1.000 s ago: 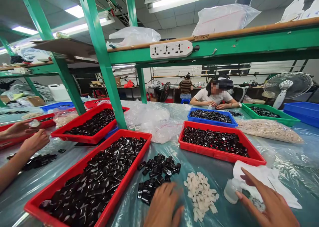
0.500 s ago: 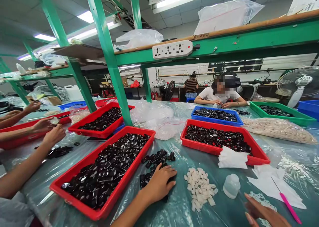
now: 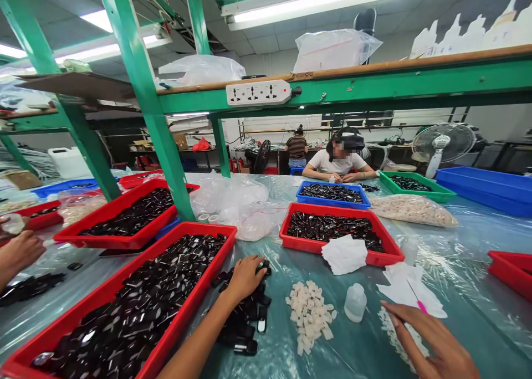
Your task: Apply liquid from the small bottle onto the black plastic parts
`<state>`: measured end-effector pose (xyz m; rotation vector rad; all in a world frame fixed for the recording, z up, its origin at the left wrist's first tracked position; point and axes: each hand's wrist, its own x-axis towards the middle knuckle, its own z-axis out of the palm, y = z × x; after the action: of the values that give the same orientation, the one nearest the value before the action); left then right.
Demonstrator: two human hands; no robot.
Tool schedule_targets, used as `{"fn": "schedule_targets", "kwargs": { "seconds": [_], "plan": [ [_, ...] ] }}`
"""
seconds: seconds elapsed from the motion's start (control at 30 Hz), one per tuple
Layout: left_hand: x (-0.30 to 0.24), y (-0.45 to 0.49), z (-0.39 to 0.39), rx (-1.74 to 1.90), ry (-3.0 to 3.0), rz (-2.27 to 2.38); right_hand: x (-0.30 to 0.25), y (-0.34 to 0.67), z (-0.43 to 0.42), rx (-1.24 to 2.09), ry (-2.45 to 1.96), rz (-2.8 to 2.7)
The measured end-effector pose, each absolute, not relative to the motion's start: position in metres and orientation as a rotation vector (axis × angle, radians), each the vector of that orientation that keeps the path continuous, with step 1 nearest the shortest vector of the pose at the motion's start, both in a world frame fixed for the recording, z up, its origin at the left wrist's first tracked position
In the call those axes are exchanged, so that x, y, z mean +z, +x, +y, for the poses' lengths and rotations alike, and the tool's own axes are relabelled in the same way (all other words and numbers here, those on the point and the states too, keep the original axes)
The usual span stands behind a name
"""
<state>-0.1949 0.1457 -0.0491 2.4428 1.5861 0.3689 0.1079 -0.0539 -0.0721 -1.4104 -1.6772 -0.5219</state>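
Observation:
My left hand (image 3: 246, 279) lies palm down on the upper part of a loose pile of small glossy black plastic pieces (image 3: 243, 318), fingers stretched out and touching some of them. Its palm side is hidden. At the lower right, my right hand (image 3: 436, 346) is open, thumb and fingers apart, over a small heap of thin white plastic bits (image 3: 405, 337). Between the hands sit a heap of small off-white pieces (image 3: 310, 315) and a small translucent bottle (image 3: 355, 302). A pink-handled thin tool (image 3: 421, 307) rests on white tissue (image 3: 401, 282) beyond my right hand.
A large red tray (image 3: 230, 232) of black pieces stands left of my left arm. Another red tray (image 3: 286, 240) and a blue tray (image 3: 366, 204) lie ahead. A green post (image 3: 162, 135) rises at left. Co-workers sit across; another person's hand (image 3: 20, 254) is at far left.
The view has swung right. My left hand has shifted toward the far end of the black pile, uncovering pieces near me. My right hand has come further into view, beside the white bits.

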Motion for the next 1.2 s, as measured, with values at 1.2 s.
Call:
{"fn": "schedule_targets", "kwargs": {
  "seconds": [1.2],
  "plan": [
    [0.011, 0.040, 0.098, 0.094, 2.718, 0.515, -0.054, 0.206, 0.018, -0.130, -2.020, -2.024]
  ]
}}
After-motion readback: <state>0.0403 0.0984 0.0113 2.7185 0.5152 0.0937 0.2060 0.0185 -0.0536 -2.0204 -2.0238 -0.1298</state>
